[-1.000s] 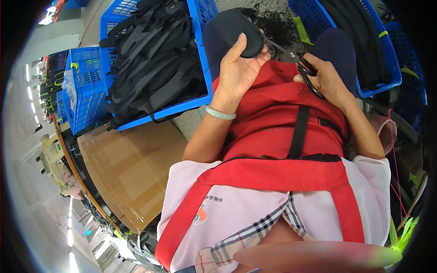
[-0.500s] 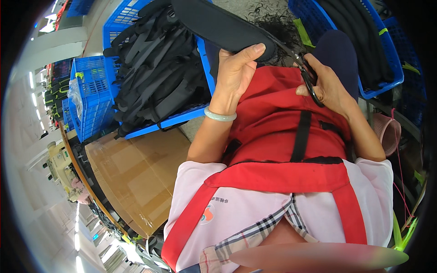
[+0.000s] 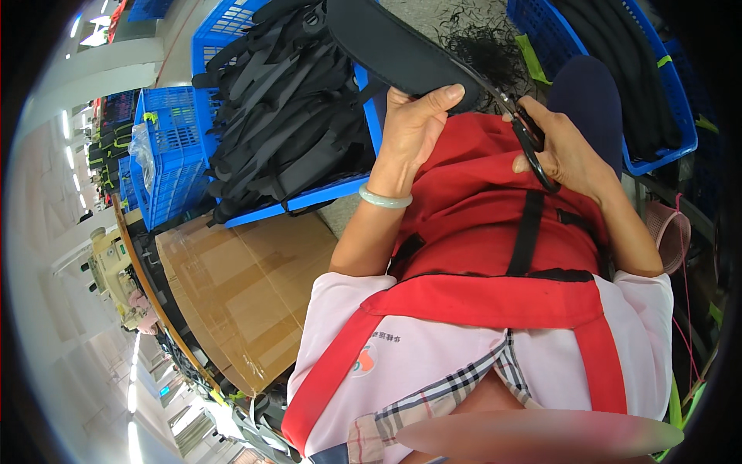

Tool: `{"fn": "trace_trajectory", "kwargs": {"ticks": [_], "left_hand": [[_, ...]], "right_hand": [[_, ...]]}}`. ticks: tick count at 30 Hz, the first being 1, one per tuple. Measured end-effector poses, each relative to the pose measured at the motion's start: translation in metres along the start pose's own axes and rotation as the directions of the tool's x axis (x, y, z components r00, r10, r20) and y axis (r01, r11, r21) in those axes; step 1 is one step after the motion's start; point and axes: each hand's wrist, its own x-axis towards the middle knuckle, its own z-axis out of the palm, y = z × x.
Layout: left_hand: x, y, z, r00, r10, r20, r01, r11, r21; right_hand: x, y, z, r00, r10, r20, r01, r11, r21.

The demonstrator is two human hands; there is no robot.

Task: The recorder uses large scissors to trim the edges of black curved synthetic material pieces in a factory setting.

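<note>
A long, padded black strap (image 3: 394, 48) with a rounded end is held up in front of me. My left hand (image 3: 421, 124) is closed on its near end, thumb lying on top. In my right hand (image 3: 564, 147) is a pair of black-handled scissors (image 3: 533, 143), with fingers and thumb in the loops. The scissor blades lie along the strap's right edge near its rounded end; I cannot tell whether they touch it. The strap's far end runs up out of view.
To the left, a blue crate (image 3: 309, 199) is heaped with similar black straps (image 3: 294, 124). Another blue crate (image 3: 672, 158) at the right holds long black pieces. Dark trimmings (image 3: 495, 54) litter the floor ahead. A cardboard box (image 3: 239, 286) is at my left, beside an empty-looking blue basket (image 3: 171, 155).
The whole view has shifted slightly, so everything sits a little farther right. Both hands keep their holds on the strap and scissors, with little other movement.
</note>
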Motion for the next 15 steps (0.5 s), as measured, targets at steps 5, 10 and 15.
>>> {"fn": "trace_trajectory", "kwargs": {"ticks": [5, 10, 15], "left_hand": [[-0.003, 0.000, -0.007, 1.000, -0.013, -0.015, 0.013, 1.000, 0.009], [-0.006, 0.003, -0.005, 1.000, -0.025, -0.011, 0.026, 0.998, 0.051], [-0.007, 0.001, -0.003, 1.000, 0.017, -0.014, -0.017, 1.000, 0.004]], "right_hand": [[0.000, 0.007, 0.003, 0.998, 0.052, 0.025, -0.055, 0.989, 0.141], [-0.001, 0.014, 0.008, 0.997, -0.073, -0.004, 0.073, 0.992, 0.100], [-0.005, 0.003, 0.008, 0.999, -0.046, 0.010, 0.046, 0.999, -0.022]]}}
